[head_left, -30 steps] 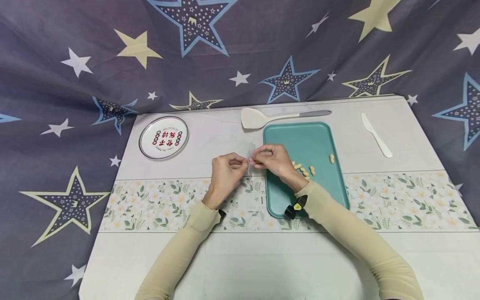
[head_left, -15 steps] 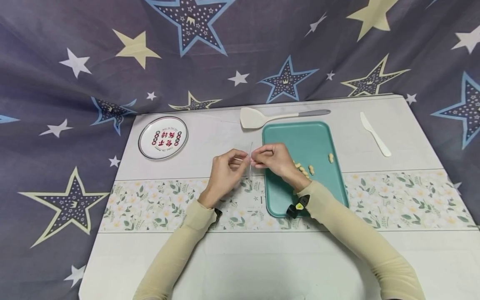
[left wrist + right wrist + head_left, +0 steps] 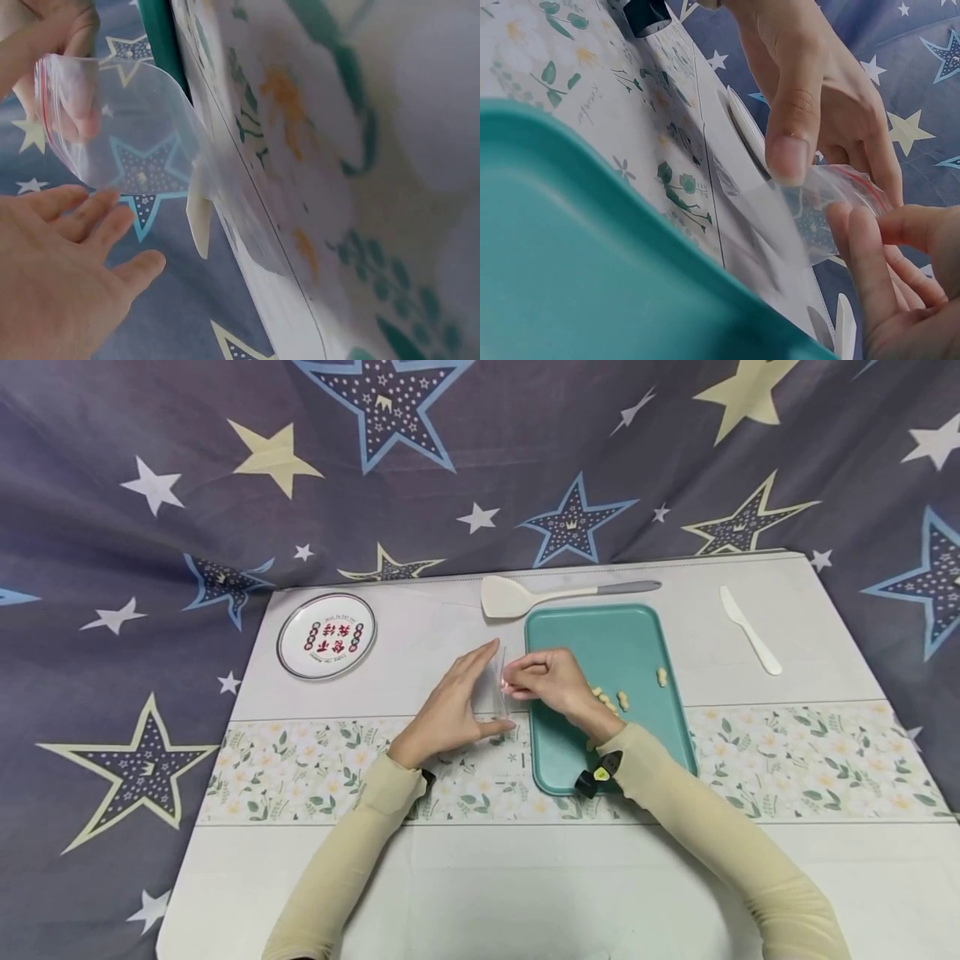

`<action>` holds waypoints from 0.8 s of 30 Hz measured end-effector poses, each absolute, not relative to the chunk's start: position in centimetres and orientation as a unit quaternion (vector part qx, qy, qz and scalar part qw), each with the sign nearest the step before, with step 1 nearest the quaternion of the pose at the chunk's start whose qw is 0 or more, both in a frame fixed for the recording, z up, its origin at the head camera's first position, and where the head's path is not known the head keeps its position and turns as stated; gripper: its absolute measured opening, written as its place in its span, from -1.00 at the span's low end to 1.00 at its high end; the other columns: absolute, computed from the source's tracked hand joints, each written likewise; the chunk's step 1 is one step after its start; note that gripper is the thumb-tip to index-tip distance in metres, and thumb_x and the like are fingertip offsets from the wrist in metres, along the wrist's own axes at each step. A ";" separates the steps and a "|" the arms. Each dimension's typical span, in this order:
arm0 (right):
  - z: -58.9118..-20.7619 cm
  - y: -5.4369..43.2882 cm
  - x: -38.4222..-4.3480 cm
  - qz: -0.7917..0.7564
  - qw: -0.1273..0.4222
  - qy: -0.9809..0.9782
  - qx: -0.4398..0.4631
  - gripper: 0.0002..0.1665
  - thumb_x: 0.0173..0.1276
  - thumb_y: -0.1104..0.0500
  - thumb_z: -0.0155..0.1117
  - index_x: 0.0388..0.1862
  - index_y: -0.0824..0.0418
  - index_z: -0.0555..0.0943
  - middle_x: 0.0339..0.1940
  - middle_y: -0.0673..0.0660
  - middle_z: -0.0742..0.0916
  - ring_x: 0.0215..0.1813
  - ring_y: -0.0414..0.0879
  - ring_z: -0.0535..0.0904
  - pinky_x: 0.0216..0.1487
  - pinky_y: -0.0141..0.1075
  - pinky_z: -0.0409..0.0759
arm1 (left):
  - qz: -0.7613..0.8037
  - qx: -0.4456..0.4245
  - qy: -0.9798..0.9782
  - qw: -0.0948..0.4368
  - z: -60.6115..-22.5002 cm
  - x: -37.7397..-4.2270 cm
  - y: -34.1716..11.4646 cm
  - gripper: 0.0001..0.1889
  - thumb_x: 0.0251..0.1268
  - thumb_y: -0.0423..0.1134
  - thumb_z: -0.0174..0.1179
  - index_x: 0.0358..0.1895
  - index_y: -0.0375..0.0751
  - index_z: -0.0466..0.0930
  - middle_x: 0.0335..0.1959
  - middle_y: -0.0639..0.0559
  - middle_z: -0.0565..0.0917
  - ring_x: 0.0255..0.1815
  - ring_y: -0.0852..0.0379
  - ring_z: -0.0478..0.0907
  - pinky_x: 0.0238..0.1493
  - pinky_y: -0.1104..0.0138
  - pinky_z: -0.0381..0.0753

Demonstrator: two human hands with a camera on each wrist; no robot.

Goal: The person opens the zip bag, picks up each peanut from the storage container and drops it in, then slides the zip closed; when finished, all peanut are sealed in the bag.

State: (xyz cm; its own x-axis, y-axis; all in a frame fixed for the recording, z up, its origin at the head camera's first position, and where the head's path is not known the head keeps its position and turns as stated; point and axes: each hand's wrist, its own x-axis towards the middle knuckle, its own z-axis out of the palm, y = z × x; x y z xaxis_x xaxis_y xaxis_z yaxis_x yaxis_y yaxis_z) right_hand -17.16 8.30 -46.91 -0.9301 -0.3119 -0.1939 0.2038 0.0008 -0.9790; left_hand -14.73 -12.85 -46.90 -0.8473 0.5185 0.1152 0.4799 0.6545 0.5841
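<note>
A clear zip-lock bag with a red stripe along its mouth hangs upright between the two hands; its mouth is parted in the left wrist view. My right hand pinches the bag near that mouth, thumb against fingertips. On the bag's left side is my left hand, its fingers stretched out and thumb spread wide apart. The left thumb and fingers lie close along the bag; whether they touch it I cannot tell. A teal tray with several peanuts lies under the right wrist.
A white spatula with a grey handle end lies behind the tray. To the right is a white plastic knife. A round white plate with red lettering sits at the back left. A starry curtain hangs behind the table.
The left hand has let go of the bag's edge and spread its thumb and fingers apart. The right hand keeps its pinch in nearly the same place.
</note>
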 end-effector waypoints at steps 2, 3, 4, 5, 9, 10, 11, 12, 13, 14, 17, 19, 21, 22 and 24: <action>-46.8 8.4 -17.1 -0.700 0.185 0.688 -0.042 -0.75 0.47 0.38 0.31 0.01 0.55 0.71 -0.27 0.26 0.87 -0.37 -0.24 0.82 -0.21 -0.35 0.82 | 0.313 0.274 0.909 0.026 -46.9 -14.8 -12.7 0.31 0.00 0.17 0.62 0.72 -0.03 -0.09 0.70 -0.07 0.17 0.70 -0.06 0.13 0.72 -0.02 0.14; -46.8 8.4 -17.0 -0.699 0.186 0.689 -0.042 -0.75 0.47 0.37 0.31 0.00 0.54 0.71 -0.27 0.26 0.87 -0.36 -0.23 0.82 -0.21 -0.35 0.82 | 0.314 0.274 0.909 0.024 -46.9 -14.9 -12.6 0.30 -0.02 0.17 0.63 0.72 -0.03 -0.06 0.68 -0.07 0.20 0.69 -0.06 0.15 0.71 -0.03 0.15; -46.8 8.4 -17.0 -0.697 0.186 0.691 -0.043 -0.75 0.47 0.36 0.31 0.00 0.54 0.71 -0.27 0.26 0.87 -0.36 -0.23 0.82 -0.21 -0.34 0.82 | 0.316 0.273 0.908 0.020 -46.9 -14.9 -12.6 0.29 -0.03 0.17 0.64 0.71 -0.05 -0.03 0.66 -0.08 0.24 0.67 -0.06 0.18 0.70 -0.02 0.17; -46.7 8.4 -17.0 -0.696 0.187 0.692 -0.044 -0.75 0.47 0.36 0.31 0.01 0.54 0.71 -0.27 0.27 0.87 -0.36 -0.23 0.82 -0.21 -0.34 0.82 | 0.316 0.274 0.908 0.015 -46.9 -15.0 -12.5 0.28 -0.04 0.17 0.64 0.70 -0.05 0.02 0.62 -0.08 0.28 0.64 -0.06 0.22 0.68 -0.02 0.21; -46.7 8.6 -17.0 -0.695 0.185 0.693 -0.041 -0.75 0.47 0.36 0.32 0.01 0.54 0.71 -0.26 0.32 0.86 -0.37 -0.22 0.82 -0.22 -0.34 0.82 | 0.316 0.275 0.908 -0.006 -46.9 -15.2 -12.4 0.19 -0.07 0.18 0.65 0.62 -0.10 0.18 0.49 -0.08 0.41 0.52 -0.05 0.34 0.59 0.02 0.35; -46.7 8.6 -17.0 -0.694 0.185 0.694 -0.041 -0.75 0.47 0.36 0.32 0.01 0.54 0.71 -0.25 0.34 0.86 -0.37 -0.23 0.82 -0.23 -0.34 0.82 | 0.314 0.276 0.909 -0.011 -46.9 -15.2 -12.4 0.17 -0.09 0.19 0.65 0.60 -0.11 0.21 0.46 -0.08 0.43 0.49 -0.05 0.36 0.56 0.01 0.38; -46.7 8.6 -17.0 -0.694 0.183 0.695 -0.041 -0.75 0.47 0.37 0.32 0.01 0.55 0.71 -0.24 0.36 0.85 -0.37 -0.23 0.82 -0.23 -0.34 0.82 | 0.310 0.276 0.910 -0.015 -46.9 -15.3 -12.4 0.16 -0.09 0.20 0.65 0.59 -0.11 0.23 0.45 -0.08 0.44 0.47 -0.06 0.37 0.54 0.00 0.40; -46.7 8.6 -17.0 -0.693 0.182 0.697 -0.042 -0.74 0.46 0.37 0.32 0.00 0.56 0.71 -0.23 0.38 0.85 -0.38 -0.23 0.82 -0.23 -0.34 0.82 | 0.306 0.276 0.911 -0.019 -46.9 -15.3 -12.3 0.15 -0.10 0.22 0.65 0.57 -0.12 0.25 0.43 -0.08 0.45 0.46 -0.06 0.38 0.52 -0.01 0.42; -46.7 8.7 -17.0 -0.692 0.180 0.698 -0.044 -0.74 0.46 0.37 0.32 0.01 0.57 0.70 -0.22 0.39 0.84 -0.38 -0.23 0.82 -0.23 -0.34 0.82 | 0.301 0.276 0.912 -0.023 -46.9 -15.3 -12.3 0.14 -0.11 0.22 0.65 0.56 -0.12 0.26 0.42 -0.07 0.46 0.44 -0.06 0.40 0.49 -0.03 0.43; -46.7 8.7 -17.0 -0.690 0.178 0.700 -0.046 -0.73 0.46 0.37 0.31 0.02 0.59 0.69 -0.21 0.41 0.84 -0.38 -0.24 0.82 -0.23 -0.34 0.82 | 0.296 0.276 0.914 -0.028 -46.9 -15.3 -12.3 0.14 -0.11 0.23 0.65 0.54 -0.12 0.27 0.41 -0.07 0.47 0.42 -0.06 0.41 0.47 -0.03 0.45; -46.6 8.8 -17.0 -0.682 0.172 0.709 -0.051 -0.71 0.47 0.37 0.31 0.02 0.60 0.68 -0.19 0.42 0.83 -0.37 -0.24 0.82 -0.22 -0.33 0.82 | 0.286 0.275 0.917 -0.041 -46.9 -15.4 -12.3 0.11 -0.11 0.28 0.63 0.51 -0.10 0.30 0.35 -0.06 0.50 0.34 -0.02 0.45 0.40 0.00 0.50; -46.4 8.9 -17.0 -0.673 0.166 0.718 -0.054 -0.72 0.48 0.36 0.30 0.02 0.59 0.69 -0.18 0.43 0.83 -0.36 -0.23 0.82 -0.20 -0.31 0.83 | 0.289 0.273 0.916 -0.048 -46.8 -15.4 -12.2 0.09 -0.11 0.29 0.61 0.49 -0.10 0.31 0.31 -0.06 0.51 0.29 0.00 0.48 0.37 0.05 0.53; -46.0 9.1 -17.0 -0.657 0.155 0.735 -0.061 -0.75 0.48 0.35 0.29 -0.02 0.55 0.72 -0.19 0.42 0.84 -0.36 -0.21 0.82 -0.20 -0.29 0.83 | 0.298 0.273 0.913 -0.053 -46.7 -15.4 -12.2 0.07 -0.09 0.30 0.60 0.47 -0.11 0.32 0.26 -0.06 0.52 0.23 0.01 0.50 0.33 0.10 0.56; -45.9 9.1 -16.9 -0.648 0.148 0.744 -0.066 -0.77 0.49 0.35 0.29 -0.03 0.53 0.73 -0.19 0.41 0.84 -0.35 -0.19 0.82 -0.20 -0.27 0.84 | 0.304 0.274 0.911 -0.055 -46.7 -15.5 -12.2 0.06 -0.08 0.30 0.59 0.46 -0.11 0.33 0.23 -0.06 0.52 0.20 0.01 0.50 0.31 0.12 0.58; -45.5 9.3 -16.9 -0.633 0.135 0.758 -0.079 -0.78 0.49 0.34 0.29 -0.05 0.50 0.75 -0.19 0.41 0.84 -0.34 -0.15 0.82 -0.19 -0.24 0.84 | 0.314 0.276 0.906 -0.059 -46.7 -15.5 -12.1 0.05 -0.08 0.29 0.59 0.45 -0.13 0.34 0.20 -0.07 0.52 0.18 0.00 0.51 0.29 0.13 0.59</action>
